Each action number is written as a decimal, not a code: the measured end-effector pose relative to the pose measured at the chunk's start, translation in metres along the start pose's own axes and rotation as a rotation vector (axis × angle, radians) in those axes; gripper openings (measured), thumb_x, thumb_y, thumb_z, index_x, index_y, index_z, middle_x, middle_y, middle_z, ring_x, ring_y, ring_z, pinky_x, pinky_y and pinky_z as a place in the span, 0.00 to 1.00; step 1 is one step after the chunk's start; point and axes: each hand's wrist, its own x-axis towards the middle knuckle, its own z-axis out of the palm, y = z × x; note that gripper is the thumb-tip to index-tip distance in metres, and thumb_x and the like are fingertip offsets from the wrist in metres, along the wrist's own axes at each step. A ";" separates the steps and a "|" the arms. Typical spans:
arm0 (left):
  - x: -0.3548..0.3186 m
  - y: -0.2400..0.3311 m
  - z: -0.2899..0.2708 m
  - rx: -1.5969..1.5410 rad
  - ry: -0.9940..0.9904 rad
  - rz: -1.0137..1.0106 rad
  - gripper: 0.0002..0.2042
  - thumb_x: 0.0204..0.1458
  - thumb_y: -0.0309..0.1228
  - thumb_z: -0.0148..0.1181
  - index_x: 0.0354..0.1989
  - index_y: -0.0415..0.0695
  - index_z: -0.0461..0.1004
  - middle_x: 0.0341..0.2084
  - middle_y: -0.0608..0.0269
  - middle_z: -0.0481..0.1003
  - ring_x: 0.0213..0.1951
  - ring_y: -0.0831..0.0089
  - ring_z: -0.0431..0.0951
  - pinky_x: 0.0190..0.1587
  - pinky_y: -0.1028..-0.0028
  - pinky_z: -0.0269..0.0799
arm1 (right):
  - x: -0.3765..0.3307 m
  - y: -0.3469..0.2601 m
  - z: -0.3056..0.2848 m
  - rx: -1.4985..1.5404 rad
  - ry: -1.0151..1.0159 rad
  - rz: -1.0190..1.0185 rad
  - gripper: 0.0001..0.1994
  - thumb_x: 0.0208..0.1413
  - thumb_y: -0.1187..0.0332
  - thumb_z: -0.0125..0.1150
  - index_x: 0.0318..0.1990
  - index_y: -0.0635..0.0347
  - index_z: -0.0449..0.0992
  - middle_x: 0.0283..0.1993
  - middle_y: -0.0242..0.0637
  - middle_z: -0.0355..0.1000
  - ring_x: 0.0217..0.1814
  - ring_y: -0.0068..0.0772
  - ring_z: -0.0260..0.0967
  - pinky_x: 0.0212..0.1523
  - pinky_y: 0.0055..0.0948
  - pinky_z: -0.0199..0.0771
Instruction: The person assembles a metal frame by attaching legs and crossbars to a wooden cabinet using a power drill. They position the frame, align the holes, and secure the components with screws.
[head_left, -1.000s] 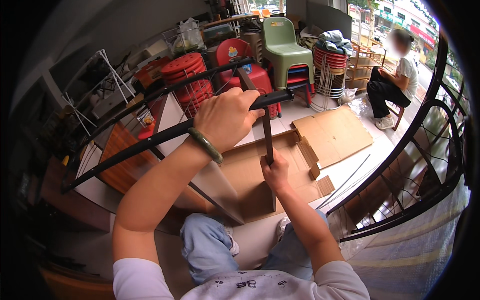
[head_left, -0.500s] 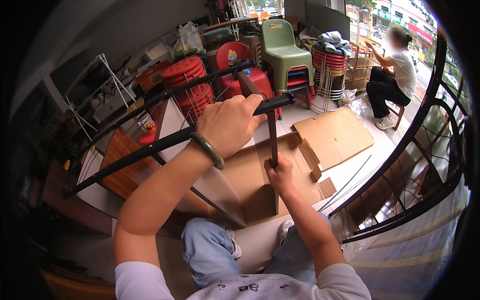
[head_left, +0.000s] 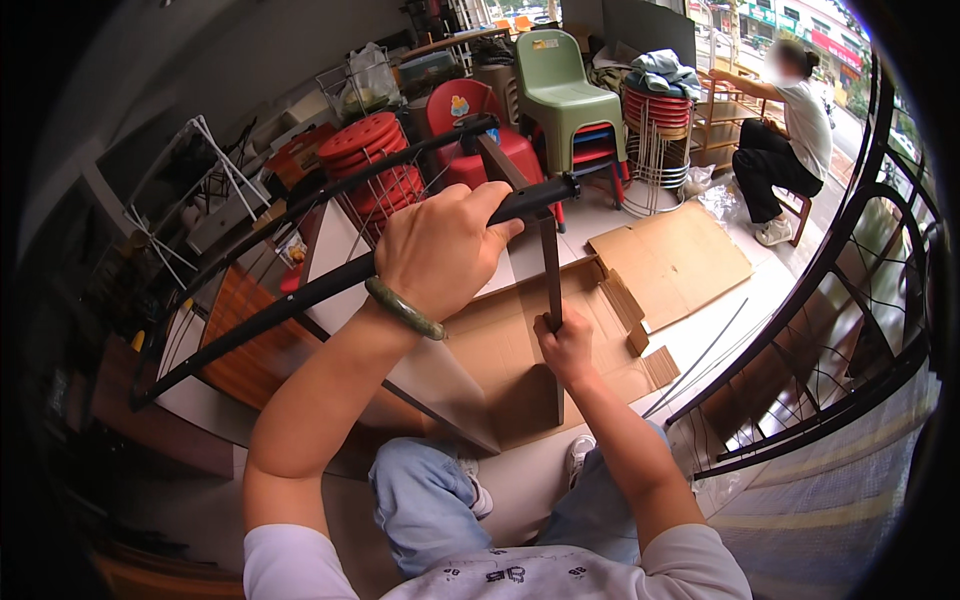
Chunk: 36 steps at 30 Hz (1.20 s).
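Holding the frame level looks like the main thing to get right here. The left hand (head_left: 440,245) is wrapped in a full grip around a long black metal tube (head_left: 300,300) that runs from the lower left up to its capped end near the picture's middle, with a green bangle (head_left: 403,308) on that wrist. The right hand (head_left: 567,345) is closed around an upright dark brown bar (head_left: 551,270) that stands under the tube's end and reaches down past the hand toward the flattened cardboard (head_left: 500,350) on the floor. A second black tube (head_left: 330,185) runs alongside the first, further from the person, with a slanting brown bar between the two at their far ends; whether the upright bar is already fastened to the tube cannot be told from this view. Judging from the pose, the left hand ought to carry the tube's weight and keep it from twisting, while the right hand, low on the bar, steers it square to the joint; a grasp nearer the top would likely give finer control. Loose cardboard pieces (head_left: 640,335) lie just beside the bar's foot and could let it skid. Stacked red plastic stools (head_left: 370,150), a green plastic chair (head_left: 560,80) and another person seated (head_left: 780,130) are well apart behind.
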 end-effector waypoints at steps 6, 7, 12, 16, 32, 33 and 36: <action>0.003 0.004 0.001 -0.028 -0.011 0.010 0.14 0.48 0.39 0.59 0.41 0.48 0.73 0.25 0.58 0.73 0.29 0.56 0.75 0.30 0.62 0.68 | -0.001 0.004 0.008 -0.004 -0.023 -0.018 0.20 0.43 0.78 0.54 0.47 0.56 0.71 0.33 0.48 0.71 0.31 0.50 0.70 0.31 0.38 0.71; 0.004 0.005 0.001 -0.032 -0.030 0.002 0.13 0.48 0.38 0.59 0.41 0.48 0.73 0.25 0.58 0.74 0.29 0.56 0.75 0.30 0.62 0.68 | -0.001 0.006 0.008 -0.010 -0.025 -0.017 0.19 0.43 0.78 0.54 0.47 0.56 0.71 0.33 0.48 0.71 0.32 0.50 0.70 0.32 0.39 0.71; 0.003 0.000 0.004 -0.028 0.036 0.061 0.13 0.47 0.39 0.60 0.37 0.45 0.73 0.21 0.55 0.72 0.27 0.55 0.75 0.28 0.60 0.70 | -0.004 0.003 0.013 -0.012 -0.005 -0.022 0.19 0.44 0.76 0.54 0.47 0.59 0.70 0.34 0.50 0.71 0.34 0.52 0.70 0.33 0.40 0.71; 0.003 0.003 0.003 -0.024 0.038 0.061 0.13 0.47 0.40 0.60 0.37 0.45 0.73 0.21 0.55 0.72 0.26 0.55 0.75 0.27 0.60 0.70 | -0.003 0.006 0.015 -0.021 0.072 -0.101 0.18 0.43 0.76 0.55 0.46 0.59 0.71 0.25 0.47 0.67 0.25 0.45 0.67 0.28 0.36 0.68; 0.002 0.005 0.003 0.068 0.063 0.045 0.14 0.47 0.39 0.61 0.42 0.50 0.73 0.22 0.58 0.72 0.26 0.57 0.74 0.27 0.63 0.68 | -0.002 -0.001 0.010 0.016 0.011 -0.007 0.17 0.45 0.77 0.54 0.45 0.56 0.71 0.32 0.49 0.70 0.33 0.52 0.69 0.31 0.40 0.71; 0.002 0.004 0.004 0.063 0.051 0.042 0.15 0.47 0.39 0.60 0.43 0.50 0.73 0.22 0.58 0.72 0.26 0.57 0.74 0.27 0.63 0.68 | -0.003 -0.001 0.009 0.030 0.010 -0.002 0.17 0.45 0.77 0.54 0.45 0.55 0.71 0.32 0.49 0.70 0.33 0.52 0.69 0.31 0.40 0.71; 0.003 0.003 0.004 0.058 0.023 0.040 0.15 0.48 0.41 0.59 0.43 0.51 0.72 0.21 0.58 0.72 0.26 0.57 0.74 0.26 0.62 0.68 | -0.004 -0.002 0.008 0.031 -0.002 0.006 0.17 0.45 0.77 0.53 0.45 0.55 0.71 0.32 0.48 0.70 0.33 0.51 0.69 0.31 0.39 0.70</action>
